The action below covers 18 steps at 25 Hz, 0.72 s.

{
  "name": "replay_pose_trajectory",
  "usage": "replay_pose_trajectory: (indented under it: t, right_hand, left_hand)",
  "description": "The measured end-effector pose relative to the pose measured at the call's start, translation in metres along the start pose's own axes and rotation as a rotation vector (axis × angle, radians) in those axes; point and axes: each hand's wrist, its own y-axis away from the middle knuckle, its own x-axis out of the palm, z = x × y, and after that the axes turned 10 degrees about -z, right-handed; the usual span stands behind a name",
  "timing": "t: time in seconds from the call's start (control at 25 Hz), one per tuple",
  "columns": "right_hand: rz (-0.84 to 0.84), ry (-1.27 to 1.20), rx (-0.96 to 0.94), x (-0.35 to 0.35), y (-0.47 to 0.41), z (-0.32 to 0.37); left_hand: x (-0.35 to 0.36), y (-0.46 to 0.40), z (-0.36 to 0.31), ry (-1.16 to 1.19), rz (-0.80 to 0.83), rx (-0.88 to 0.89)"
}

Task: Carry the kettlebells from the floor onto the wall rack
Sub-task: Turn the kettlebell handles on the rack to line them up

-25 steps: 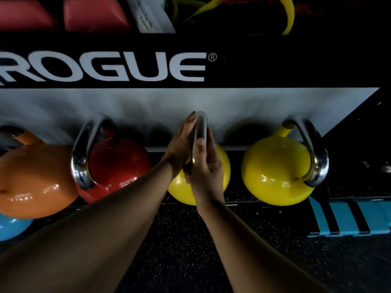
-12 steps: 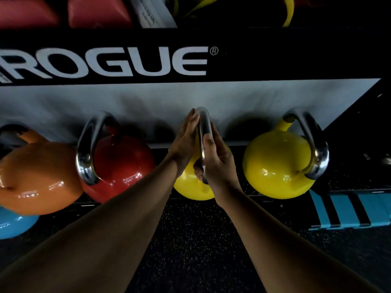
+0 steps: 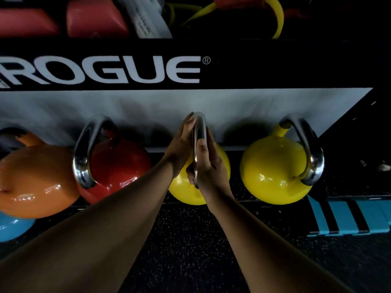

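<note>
— Where are the hands?

— Both on one kettlebell. The left hand (image 3: 179,149) lies flat along the left side of its steel handle (image 3: 200,134), fingers stretched up to the top of the loop. The right hand (image 3: 208,166) is wrapped round the same handle from the right, thumb laid up along the metal.

— So a full grip?

— The right is curled closed on it; the left is pressed against it with straight fingers — more a brace than a grip.

— And the bell itself?

— The middle yellow kettlebell (image 3: 179,191) sits in the row under the black rack beam (image 3: 275,66) (the one lettered ROGUE), close against the white panel (image 3: 148,106). Whether its base rests on the shelf I cannot tell; the arms cover it.

— Neighbours?

— A red kettlebell (image 3: 118,166) just left, an orange kettlebell (image 3: 36,178) beyond that, a blue kettlebell (image 3: 12,229) at the lower left edge — and a second yellow kettlebell (image 3: 273,172) on the right, near but not touching. Speckled dark floor (image 3: 190,250) below.
</note>
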Motion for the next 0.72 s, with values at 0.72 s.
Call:
replay_pose_trajectory:
  t: [0.72]
  right_hand:
    - [-0.020, 0.084, 0.065, 0.0038, -0.0011, 0.0034]
  left_hand:
    - [-0.0005, 0.0058, -0.0023, 0.036, -0.017, -0.023]
